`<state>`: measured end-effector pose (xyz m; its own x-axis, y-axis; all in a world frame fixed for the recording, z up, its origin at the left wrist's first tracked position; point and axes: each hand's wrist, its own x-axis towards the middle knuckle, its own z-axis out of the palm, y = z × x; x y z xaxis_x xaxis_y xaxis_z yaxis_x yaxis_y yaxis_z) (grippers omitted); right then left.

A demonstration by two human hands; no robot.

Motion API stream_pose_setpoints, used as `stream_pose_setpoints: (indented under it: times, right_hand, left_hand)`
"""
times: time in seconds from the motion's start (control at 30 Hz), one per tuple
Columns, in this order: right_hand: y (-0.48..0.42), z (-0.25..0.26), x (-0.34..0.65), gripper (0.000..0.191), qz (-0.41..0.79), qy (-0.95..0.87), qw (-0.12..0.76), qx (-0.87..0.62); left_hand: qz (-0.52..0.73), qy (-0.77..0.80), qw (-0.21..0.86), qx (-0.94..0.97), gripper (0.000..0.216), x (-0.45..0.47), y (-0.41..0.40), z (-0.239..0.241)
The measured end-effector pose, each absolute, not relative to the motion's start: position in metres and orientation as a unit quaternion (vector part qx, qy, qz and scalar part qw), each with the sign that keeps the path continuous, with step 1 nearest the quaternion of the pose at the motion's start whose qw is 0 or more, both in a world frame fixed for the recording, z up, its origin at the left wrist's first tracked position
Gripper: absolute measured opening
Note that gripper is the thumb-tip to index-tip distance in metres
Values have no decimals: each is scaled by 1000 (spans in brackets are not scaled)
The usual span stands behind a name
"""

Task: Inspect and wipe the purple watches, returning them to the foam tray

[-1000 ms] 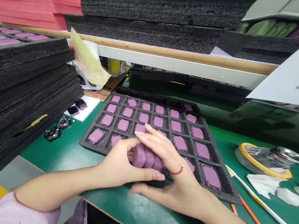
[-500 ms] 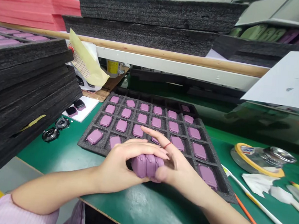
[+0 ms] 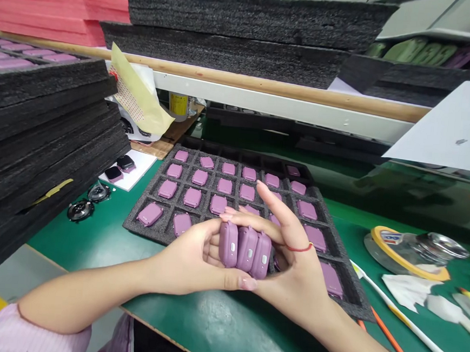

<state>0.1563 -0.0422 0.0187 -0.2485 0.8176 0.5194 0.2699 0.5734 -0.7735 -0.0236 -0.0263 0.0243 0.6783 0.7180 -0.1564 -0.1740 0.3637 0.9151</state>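
Fingers of the left hand curl over the top of three mauve watch cases, with the thumb across their lower edge. The right hand, a red cord around it, closes on the cases from the right, its index finger raised. The three stand side by side, clamped between both palms, their lower ends partly hidden.

Just behind them lies a dark foam tray with more mauve cases in its pockets. Twenty-odd show, but the hands hide part of the tray, so the count is uncertain.

The green counter runs beneath. At the left of the frame are two round black-and-silver parts and two black-faced watches on a white card, beside a tall stack of foam trays. At the right sits a yellow-rimmed tape roll. Upper left, pink foam sheets lie beyond a wooden rail.
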Motion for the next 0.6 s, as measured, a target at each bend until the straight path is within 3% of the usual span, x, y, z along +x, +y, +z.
stream_pose_setpoints:
  times: [0.23, 0.33, 0.6]
  right_hand:
    - [-40, 16, 159, 100, 307, -749, 468, -353]
    - [-40, 17, 161, 98, 279, -763, 462, -356]
    - [-38, 19, 161, 100, 218, -796, 445, -348]
  left_hand:
    - [271, 290, 763, 510, 54, -25, -25, 27]
    - [267, 284, 764, 515, 59, -27, -25, 27]
    - [305, 221, 791, 481, 43, -26, -24, 19]
